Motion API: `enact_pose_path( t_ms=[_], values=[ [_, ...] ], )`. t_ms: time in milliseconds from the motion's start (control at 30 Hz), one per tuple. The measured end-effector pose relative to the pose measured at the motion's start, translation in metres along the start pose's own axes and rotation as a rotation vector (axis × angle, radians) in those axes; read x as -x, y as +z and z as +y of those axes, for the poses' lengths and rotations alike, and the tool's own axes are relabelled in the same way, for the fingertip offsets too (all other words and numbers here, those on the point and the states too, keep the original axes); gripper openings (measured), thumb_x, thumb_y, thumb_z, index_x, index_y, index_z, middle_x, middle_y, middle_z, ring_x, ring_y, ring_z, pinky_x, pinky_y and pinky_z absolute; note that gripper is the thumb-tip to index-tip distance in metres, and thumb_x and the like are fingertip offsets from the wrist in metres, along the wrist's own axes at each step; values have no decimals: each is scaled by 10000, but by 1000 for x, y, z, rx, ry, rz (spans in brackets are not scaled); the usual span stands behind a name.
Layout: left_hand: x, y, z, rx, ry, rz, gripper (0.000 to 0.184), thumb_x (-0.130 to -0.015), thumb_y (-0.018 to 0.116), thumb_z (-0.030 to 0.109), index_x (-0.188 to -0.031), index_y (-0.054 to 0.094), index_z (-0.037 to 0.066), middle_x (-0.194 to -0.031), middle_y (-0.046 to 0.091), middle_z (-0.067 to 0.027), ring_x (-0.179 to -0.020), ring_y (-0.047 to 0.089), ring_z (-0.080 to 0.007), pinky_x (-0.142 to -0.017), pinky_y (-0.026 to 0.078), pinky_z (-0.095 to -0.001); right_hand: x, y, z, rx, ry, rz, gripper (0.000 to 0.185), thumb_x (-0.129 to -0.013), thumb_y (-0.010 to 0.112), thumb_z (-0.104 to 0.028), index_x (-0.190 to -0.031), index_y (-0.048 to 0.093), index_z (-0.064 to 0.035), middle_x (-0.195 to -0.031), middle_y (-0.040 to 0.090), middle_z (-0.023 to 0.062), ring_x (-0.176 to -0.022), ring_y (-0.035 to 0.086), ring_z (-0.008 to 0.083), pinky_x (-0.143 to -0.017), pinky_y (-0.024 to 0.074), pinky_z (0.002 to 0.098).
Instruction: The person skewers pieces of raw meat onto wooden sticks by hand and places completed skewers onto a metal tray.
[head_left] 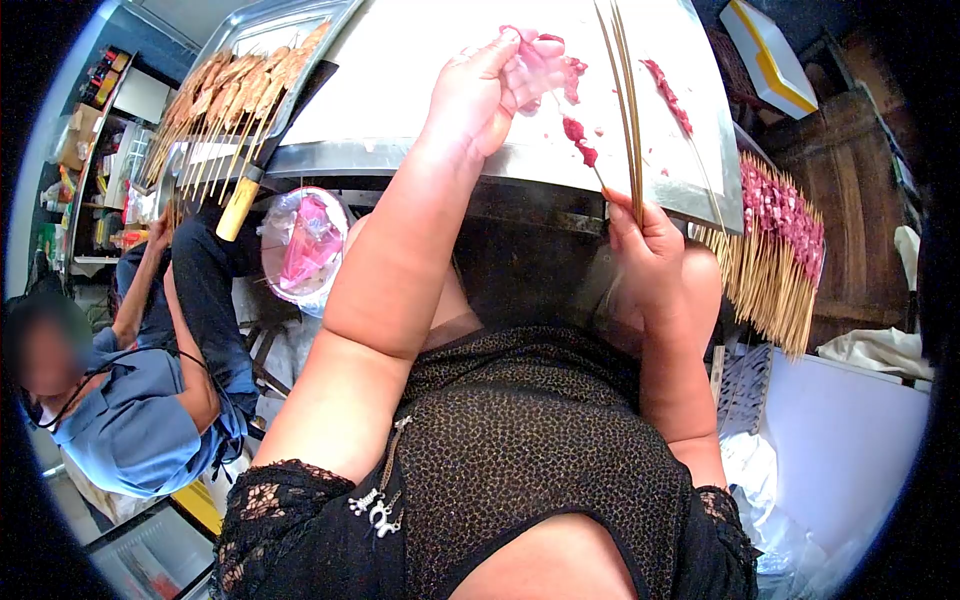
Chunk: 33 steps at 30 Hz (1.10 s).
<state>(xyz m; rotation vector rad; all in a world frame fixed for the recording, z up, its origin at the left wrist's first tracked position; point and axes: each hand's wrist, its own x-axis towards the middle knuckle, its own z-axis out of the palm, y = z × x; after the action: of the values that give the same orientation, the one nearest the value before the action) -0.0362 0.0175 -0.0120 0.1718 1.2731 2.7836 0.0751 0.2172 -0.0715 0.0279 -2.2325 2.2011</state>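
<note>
My right hand (648,240) is closed around several bare bamboo skewers (632,120) and the lower end of a meat skewer (580,142). Dark red raw meat pieces are threaded on that skewer, which slants up toward my other hand. My left hand (485,95) is over the white work surface (400,60), its fingers closed on raw meat (545,62); glare washes out the fingertips. To the right of the bare skewers lies another meat skewer (668,95), its stick reaching over the table's front edge.
Many raw meat skewers (785,215) are stacked at the right. A metal tray (345,15) of coated skewers stands at the left, near a yellow-handled knife (240,205). Below hangs a lined bin (300,245). A person in blue (140,420) sits at the left.
</note>
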Motion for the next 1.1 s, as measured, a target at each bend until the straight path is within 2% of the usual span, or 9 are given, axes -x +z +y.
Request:
enact_pose_path(
  t_ms=[267,333,467,700,767,800,900,967,1100],
  values=[
    [0,3,-6,29,-40,-44,271,-931,402,162,-1046,481,-70,-1064,552,-276,-986,566,-394,-861,484,-476,-1,1,0,-95,59,-26,217,-875,541,-69,-1073,599,-2,-645,483,-48,-542,415,29,-482,339,167],
    [-3,-1,-10,96,-65,-159,276,-926,402,163,-1060,481,-65,-1064,565,-252,-981,574,-368,-865,479,-478,-1,3,-3,-144,79,-54,220,-877,536,-68,-1076,592,6,-636,476,-46,-527,405,30,-464,324,168],
    [3,6,-17,28,-140,-159,301,-932,395,176,-1116,467,-52,-1038,590,-208,-969,592,-293,-851,491,-451,-4,6,-9,-312,149,-94,223,-881,520,-65,-1076,578,24,-617,459,-43,-493,380,30,-425,282,172],
    [1,9,-28,92,-110,-82,323,-932,427,209,-1116,483,-50,-1026,598,-189,-936,605,-275,-823,505,-428,-11,10,-21,-287,165,-91,223,-882,518,-70,-1075,577,24,-609,467,-39,-491,383,30,-424,279,173],
    [6,16,-30,19,-185,-41,330,-931,437,224,-1107,500,-48,-1001,608,-175,-911,612,-272,-822,507,-414,-12,9,-18,-277,150,-104,230,-884,519,-76,-1084,577,18,-615,481,-33,-496,386,31,-436,285,170],
    [7,13,-34,-8,-150,-90,336,-931,441,224,-1109,502,-55,-968,617,-163,-889,617,-269,-824,506,-408,-11,9,-20,-275,148,-107,230,-884,519,-76,-1084,577,18,-615,481,-33,-496,386,31,-436,285,170],
    [5,10,-32,-9,-139,-59,296,-935,428,190,-1071,510,-59,-942,617,-164,-863,619,-269,-816,508,-407,-4,9,-20,-145,189,-59,234,-885,520,-86,-1093,582,3,-625,491,-29,-508,398,31,-454,299,165],
    [3,7,-32,31,-102,-45,274,-936,420,176,-1041,514,-59,-936,616,-163,-858,619,-266,-808,510,-409,-1,10,-11,-2,27,-8,232,-884,525,-84,-1096,587,-12,-634,501,-26,-521,416,31,-460,313,165],
    [4,15,-30,54,-32,0,223,-939,402,152,-963,510,-41,-874,603,-133,-786,608,-241,-803,510,-426,0,6,-14,-17,33,-50,228,-879,526,-66,-1092,591,-16,-638,502,-28,-525,430,33,-459,324,168]
  ],
)
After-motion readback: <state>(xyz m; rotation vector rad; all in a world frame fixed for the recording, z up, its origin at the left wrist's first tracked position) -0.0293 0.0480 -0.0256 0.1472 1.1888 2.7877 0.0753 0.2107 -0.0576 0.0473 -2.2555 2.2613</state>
